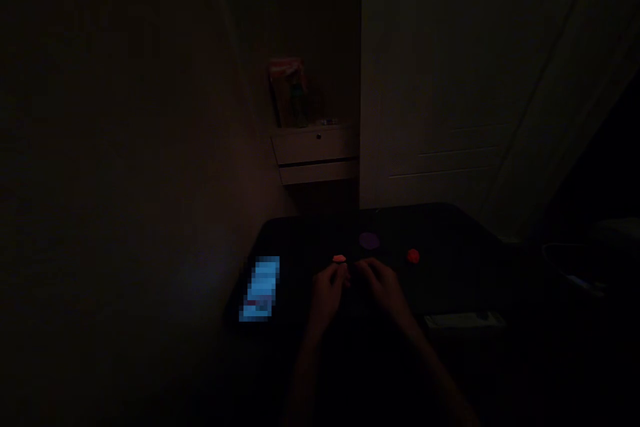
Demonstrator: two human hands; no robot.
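Note:
My left hand point(327, 287) is closed in a pinch, with a small light pink-orange piece point(339, 258) at its fingertips; the dimness hides what the piece is. Just to the right, my right hand point(380, 281) has its fingers drawn together, pointing towards the left hand. Whatever lies between those fingers, if anything, is too dark to make out. A flat purple disc-like thing point(369, 240) lies on the dark table point(300, 240) beyond my hands. Right of it sits a red-orange lump point(413, 256).
A glowing screen point(261, 287), blurred out, lies at the table's left side. Near the front right edge is a pale flat strip point(465, 321). Behind the table are a drawer unit point(317, 147) with items on top and a large pale panel point(440, 80). The room is very dark.

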